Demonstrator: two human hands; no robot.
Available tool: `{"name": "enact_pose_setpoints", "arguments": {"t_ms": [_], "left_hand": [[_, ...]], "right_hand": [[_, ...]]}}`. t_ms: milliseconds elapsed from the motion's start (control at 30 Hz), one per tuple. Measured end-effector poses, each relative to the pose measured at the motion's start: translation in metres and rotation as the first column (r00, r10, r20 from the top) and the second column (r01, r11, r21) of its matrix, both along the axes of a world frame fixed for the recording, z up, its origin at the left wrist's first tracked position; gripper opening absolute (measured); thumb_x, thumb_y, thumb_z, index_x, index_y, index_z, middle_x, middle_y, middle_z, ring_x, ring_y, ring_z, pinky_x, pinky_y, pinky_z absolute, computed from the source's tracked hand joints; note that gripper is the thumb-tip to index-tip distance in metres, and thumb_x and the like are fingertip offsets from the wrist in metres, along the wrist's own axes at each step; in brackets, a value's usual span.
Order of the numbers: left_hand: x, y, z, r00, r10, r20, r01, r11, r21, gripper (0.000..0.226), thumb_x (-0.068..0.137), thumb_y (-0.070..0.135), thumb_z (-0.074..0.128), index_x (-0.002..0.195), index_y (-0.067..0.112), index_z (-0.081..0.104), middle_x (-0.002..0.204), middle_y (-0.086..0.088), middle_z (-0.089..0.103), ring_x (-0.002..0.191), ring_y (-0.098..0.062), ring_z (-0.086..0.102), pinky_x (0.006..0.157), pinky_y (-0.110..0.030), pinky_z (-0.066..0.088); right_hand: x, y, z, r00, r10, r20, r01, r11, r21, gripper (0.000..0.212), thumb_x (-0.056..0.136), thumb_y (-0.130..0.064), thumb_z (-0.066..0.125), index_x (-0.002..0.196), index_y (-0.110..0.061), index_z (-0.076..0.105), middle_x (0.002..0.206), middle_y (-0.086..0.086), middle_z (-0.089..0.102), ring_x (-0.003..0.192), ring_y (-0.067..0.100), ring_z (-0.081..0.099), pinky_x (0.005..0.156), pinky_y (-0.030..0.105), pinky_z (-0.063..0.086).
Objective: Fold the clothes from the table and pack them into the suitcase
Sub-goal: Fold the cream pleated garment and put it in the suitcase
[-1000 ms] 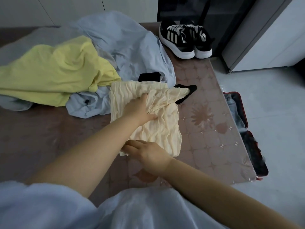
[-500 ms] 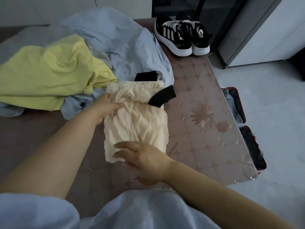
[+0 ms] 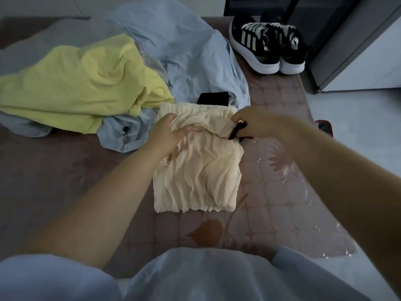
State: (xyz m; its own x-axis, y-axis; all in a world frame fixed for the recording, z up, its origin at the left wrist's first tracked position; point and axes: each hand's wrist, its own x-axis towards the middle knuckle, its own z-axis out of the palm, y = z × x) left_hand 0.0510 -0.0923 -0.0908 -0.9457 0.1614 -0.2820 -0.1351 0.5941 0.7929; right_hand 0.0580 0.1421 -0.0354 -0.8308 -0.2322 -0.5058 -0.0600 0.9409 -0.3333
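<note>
A cream crinkled garment (image 3: 199,174) lies folded into a rectangle on the table (image 3: 65,181). My left hand (image 3: 168,133) grips its upper left part, bunching the cloth. My right hand (image 3: 258,124) pinches its upper right corner together with a black strip of fabric (image 3: 237,131) attached there. A yellow garment (image 3: 82,88) and a light blue garment (image 3: 186,53) lie in a heap behind it. Only a red corner of the suitcase (image 3: 324,124) shows past my right forearm.
A pair of black and white sneakers (image 3: 267,46) stands at the table's far right end. A small black item (image 3: 213,98) lies just behind the cream garment. A grey cabinet (image 3: 358,51) stands on the floor to the right.
My right hand left the garment's near edge and went up to its far right corner, taking hold of the black strip. My left hand shifted right along the top edge.
</note>
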Motion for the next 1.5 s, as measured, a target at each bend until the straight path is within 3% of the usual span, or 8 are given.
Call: {"name": "enact_pose_setpoints", "arguments": {"t_ms": [267,467,733,900,1100,1233,1367,1500], "left_hand": [[0.003,-0.014,-0.005,0.996,0.055,-0.067,-0.057,0.998,-0.031,0.044,0.094,0.027,0.053,0.133,0.011,0.042,0.124,0.0,0.052,0.096,-0.009,0.051,0.073,-0.015,0.041],[0.014,-0.033,-0.009,0.959,0.063,-0.275,-0.102,0.986,-0.129,0.049,0.092,0.004,0.051,0.139,0.011,0.038,0.137,-0.01,0.045,0.125,-0.024,0.044,0.099,-0.028,0.035],[0.056,-0.051,0.0,0.766,-0.376,-0.521,0.086,0.863,-0.497,0.045,0.084,0.035,0.057,0.126,0.021,0.045,0.126,-0.012,0.045,0.116,-0.03,0.04,0.101,-0.046,0.03],[0.029,-0.058,0.017,0.741,-0.412,-0.531,0.01,0.797,-0.603,0.043,0.087,0.03,0.048,0.126,0.012,0.049,0.112,-0.016,0.062,0.118,-0.029,0.041,0.098,-0.047,0.025],[-0.031,-0.043,0.041,0.769,-0.523,-0.367,0.015,0.588,-0.809,0.047,0.096,0.023,0.046,0.141,0.018,0.035,0.137,-0.009,0.051,0.143,-0.032,0.013,0.111,-0.056,-0.008],[-0.015,-0.031,0.057,0.64,-0.682,-0.354,0.321,0.656,-0.683,0.044,0.09,0.02,0.058,0.133,0.013,0.05,0.13,-0.011,0.054,0.127,-0.035,0.04,0.106,-0.045,0.025],[0.062,-0.037,0.032,0.356,-0.911,-0.209,0.649,0.402,-0.646,0.064,0.084,0.07,0.033,0.112,0.021,0.064,0.101,0.005,0.066,0.097,-0.018,0.06,0.09,-0.028,0.035],[0.103,-0.063,-0.011,0.456,-0.888,0.065,0.581,0.242,-0.777,0.102,0.069,0.09,0.017,0.14,0.02,0.035,0.14,-0.001,0.047,0.131,-0.019,0.03,0.11,-0.038,0.006]], "right_hand": [[-0.049,-0.043,0.041,0.814,-0.116,-0.57,0.016,0.984,-0.177,0.044,0.085,-0.006,0.053,0.128,-0.014,0.054,0.134,0.008,0.05,0.123,0.025,0.046,0.103,0.03,0.035],[0.008,-0.035,-0.028,0.952,0.105,-0.289,-0.101,0.994,0.031,0.061,0.09,-0.033,0.057,0.144,-0.022,0.032,0.153,0.006,0.024,0.141,0.029,0.021,0.116,0.043,0.01],[0.123,-0.024,-0.055,0.939,0.109,-0.327,-0.21,0.932,-0.294,0.053,0.075,-0.053,0.061,0.121,-0.027,0.056,0.13,-0.001,0.05,0.12,0.021,0.046,0.104,0.039,0.036],[0.163,-0.019,-0.09,0.956,0.241,-0.166,-0.262,0.957,-0.123,0.086,0.077,-0.061,0.059,0.147,-0.036,0.016,0.155,-0.011,0.006,0.141,0.01,0.0,0.113,0.028,-0.004],[0.163,-0.028,-0.093,0.86,0.32,-0.399,-0.309,0.947,0.092,0.087,0.06,-0.049,0.082,0.133,-0.028,0.039,0.128,0.004,0.059,0.113,0.026,0.061,0.092,0.04,0.048],[0.158,-0.024,-0.091,0.791,0.326,-0.518,-0.338,0.938,0.075,0.065,0.063,-0.023,0.08,0.123,-0.023,0.055,0.116,0.006,0.065,0.093,0.027,0.067,0.071,0.039,0.059],[0.149,-0.026,-0.079,0.837,0.259,-0.483,-0.304,0.953,-0.016,0.044,0.077,-0.011,0.048,0.115,-0.022,0.066,0.109,0.001,0.069,0.081,0.026,0.07,0.053,0.035,0.058],[0.134,-0.015,-0.045,0.987,0.018,-0.159,-0.048,0.982,-0.184,0.044,0.085,-0.017,0.062,0.126,-0.035,0.058,0.112,-0.014,0.066,0.087,-0.001,0.061,0.073,0.009,0.04]]}}
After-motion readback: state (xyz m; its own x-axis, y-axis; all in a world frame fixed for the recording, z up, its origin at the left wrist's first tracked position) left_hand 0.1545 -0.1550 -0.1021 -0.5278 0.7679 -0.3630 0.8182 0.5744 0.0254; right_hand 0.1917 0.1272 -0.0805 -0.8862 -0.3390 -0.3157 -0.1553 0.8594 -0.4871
